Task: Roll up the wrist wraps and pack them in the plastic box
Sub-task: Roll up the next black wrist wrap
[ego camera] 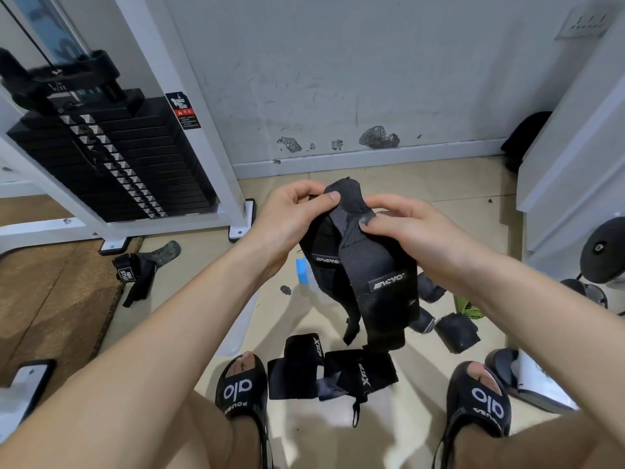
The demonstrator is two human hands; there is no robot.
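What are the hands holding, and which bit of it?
Both hands hold black wrist wraps by the top end. The left hand and right hand pinch it there, and the rest hangs down.

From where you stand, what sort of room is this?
Most likely a small gym or home workout room. A weight stack sits in a white machine frame, and black wrist wraps are held and strewn on the tiled floor.
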